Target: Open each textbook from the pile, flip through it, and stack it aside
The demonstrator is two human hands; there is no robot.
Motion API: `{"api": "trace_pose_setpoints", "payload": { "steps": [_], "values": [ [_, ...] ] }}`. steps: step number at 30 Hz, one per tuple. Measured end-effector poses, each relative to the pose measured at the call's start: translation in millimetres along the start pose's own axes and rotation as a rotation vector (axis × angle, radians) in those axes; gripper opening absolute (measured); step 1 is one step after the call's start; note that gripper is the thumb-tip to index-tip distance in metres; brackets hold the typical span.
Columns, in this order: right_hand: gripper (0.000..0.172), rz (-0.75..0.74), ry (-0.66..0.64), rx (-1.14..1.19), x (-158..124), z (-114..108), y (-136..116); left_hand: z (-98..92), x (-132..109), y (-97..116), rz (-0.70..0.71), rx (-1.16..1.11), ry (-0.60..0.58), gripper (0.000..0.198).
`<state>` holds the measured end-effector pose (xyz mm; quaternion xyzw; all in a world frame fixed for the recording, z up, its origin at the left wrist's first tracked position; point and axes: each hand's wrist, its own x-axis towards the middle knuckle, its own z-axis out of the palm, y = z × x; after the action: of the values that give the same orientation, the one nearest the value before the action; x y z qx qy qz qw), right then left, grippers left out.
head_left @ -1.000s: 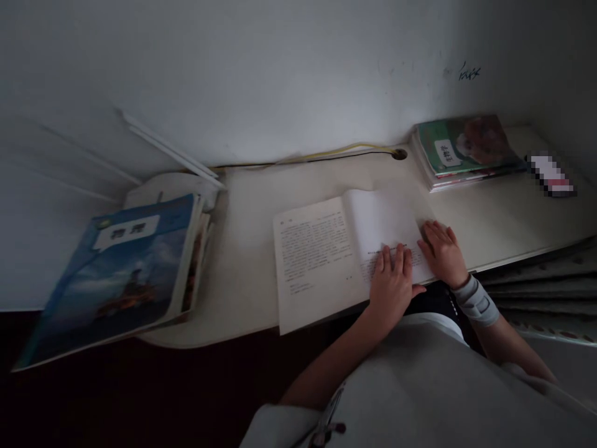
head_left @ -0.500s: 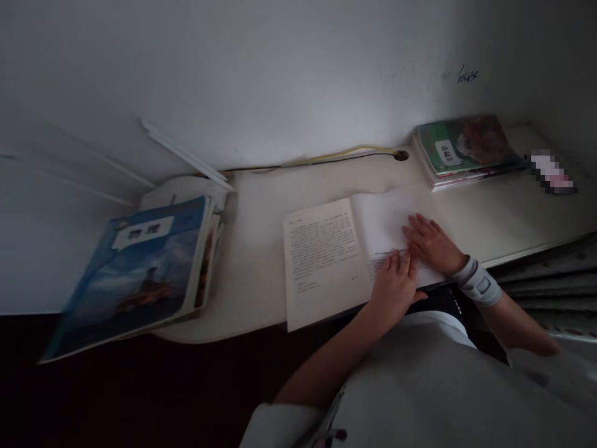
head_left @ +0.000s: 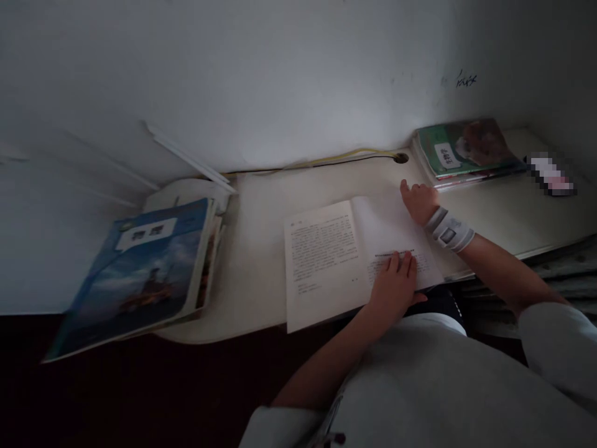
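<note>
An open book [head_left: 321, 249] lies on the desk, a full page of print on its left and a mostly blank page with a heading and small text on its right. My left hand [head_left: 395, 280] rests flat on the lower right page, fingers stretched and thumb apart. At that page's upper right corner is my right hand [head_left: 420, 202], with a grey wristband [head_left: 452, 229] on the wrist. One finger points out while the others curl under. Whether the page corner is between them is hidden.
A stack of books with a blue cover [head_left: 149, 267] overhangs the desk's left end. Books topped by a green cover [head_left: 448, 146] lie at the back right, beside a blurred-out phone-like object [head_left: 553, 174]. Yellow and black cables [head_left: 326, 157] run along the wall to a hole [head_left: 400, 158].
My right hand has moved up from beside my left hand to the upper right corner of the page, its fingers now curled. My left hand has stayed in place.
</note>
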<state>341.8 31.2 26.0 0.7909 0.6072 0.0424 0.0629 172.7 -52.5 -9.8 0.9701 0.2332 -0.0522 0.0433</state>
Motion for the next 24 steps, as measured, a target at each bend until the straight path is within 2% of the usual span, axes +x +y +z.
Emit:
{"api": "trace_pose_setpoints", "payload": {
  "steps": [5,8,11,14,16,18,19,20,22,24],
  "values": [
    [0.045,0.021,0.084,0.022,24,-3,3,3.0,-4,-3,0.023,-0.032,0.047,0.075],
    [0.045,0.028,0.149,0.009,25,-5,6,2.5,-8,-5,0.034,-0.048,0.051,0.073],
    [0.043,0.017,0.137,-0.004,22,-1,9,-6.6,-9,-12,0.065,-0.083,0.027,0.068],
    [0.039,-0.033,0.093,-0.016,18,10,11,-27.8,2,-32,0.198,-0.180,-0.084,0.052],
    [0.041,-0.060,0.089,-0.028,15,19,13,-44.6,21,-52,0.305,-0.304,-0.202,0.037],
    [0.045,-0.086,0.097,-0.036,11,28,14,-58.1,49,-74,0.318,-0.403,-0.292,0.026],
    [0.047,-0.102,0.103,-0.036,10,32,13,-62.5,65,-84,0.241,-0.385,-0.270,0.024],
    [0.048,-0.119,0.108,-0.031,8,36,13,-65.1,82,-93,0.110,-0.329,-0.193,0.024],
    [0.048,-0.129,0.125,-0.002,6,42,13,-64.8,111,-106,-0.164,-0.236,0.021,0.025],
    [0.050,-0.077,0.152,0.052,6,45,15,-59.6,133,-113,-0.299,-0.212,0.125,0.028]
  ]
}}
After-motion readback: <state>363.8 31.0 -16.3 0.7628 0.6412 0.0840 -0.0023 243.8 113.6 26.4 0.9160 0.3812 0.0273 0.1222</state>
